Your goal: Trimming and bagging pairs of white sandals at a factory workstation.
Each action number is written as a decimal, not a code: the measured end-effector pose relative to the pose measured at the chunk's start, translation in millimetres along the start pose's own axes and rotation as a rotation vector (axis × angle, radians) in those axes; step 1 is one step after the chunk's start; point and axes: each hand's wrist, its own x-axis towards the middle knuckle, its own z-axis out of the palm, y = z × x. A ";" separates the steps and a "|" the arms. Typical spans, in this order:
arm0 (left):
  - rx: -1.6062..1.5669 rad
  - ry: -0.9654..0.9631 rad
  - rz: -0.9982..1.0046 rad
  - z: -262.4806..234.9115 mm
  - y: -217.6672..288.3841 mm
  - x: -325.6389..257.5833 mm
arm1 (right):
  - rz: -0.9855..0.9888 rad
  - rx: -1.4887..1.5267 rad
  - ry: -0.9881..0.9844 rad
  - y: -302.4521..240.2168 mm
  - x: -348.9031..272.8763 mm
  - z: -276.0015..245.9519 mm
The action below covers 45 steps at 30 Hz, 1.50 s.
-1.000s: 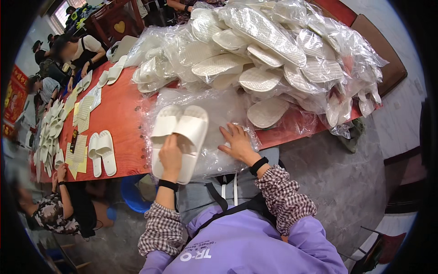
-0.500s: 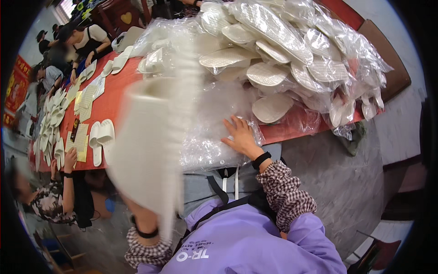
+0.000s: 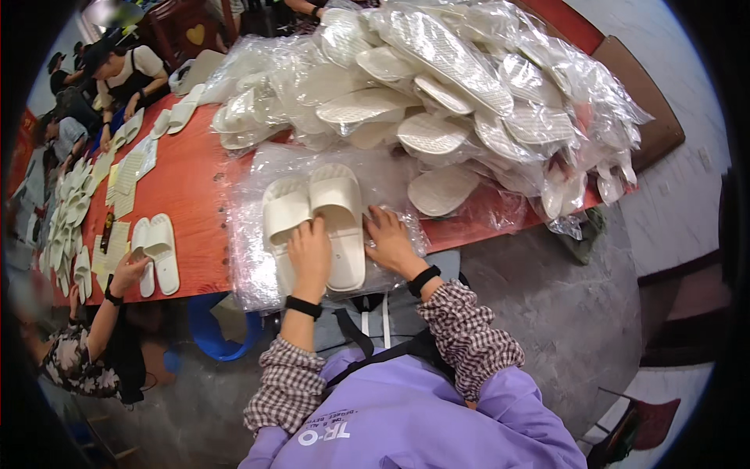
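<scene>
A pair of cream slide slippers point(image 3: 344, 254) lies side by side, toes away from me, on a stack of clear plastic bags point(image 3: 244, 266) at the table's near edge. My left hand point(image 3: 310, 254) is closed on the pair, its fingers at the inner edges of the straps where the two slippers meet. To the right of the pair, my right hand point(image 3: 388, 241) lies on the plastic with its fingers spread, close to the right slipper's side. The left hand covers part of the left slipper's footbed.
Bagged slippers point(image 3: 437, 133) form a large heap along the far side of the red table point(image 3: 199, 258). To the left, a co-worker's hand point(image 3: 129, 273) touches another slipper pair point(image 3: 160, 250). Loose slippers point(image 3: 70, 203) pile up farther left. A blue bin point(image 3: 221, 348) stands below the table edge.
My left hand has brought the slippers down from in front of me onto the plastic bags. A co-worker's hand at left has moved onto a slipper pair. My right hand stays on the bags.
</scene>
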 end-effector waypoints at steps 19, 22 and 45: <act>-0.253 0.065 0.280 -8.8 -35.3 -28.3 | 0.175 0.056 0.258 82.9 -43.3 -50.8; -0.276 0.107 0.279 -17.9 -35.9 -32.3 | 0.252 -0.242 0.191 87.7 -32.4 -42.7; -0.956 0.031 -0.183 -3.6 -55.6 -27.7 | 0.398 0.036 0.057 135.7 -86.6 -95.3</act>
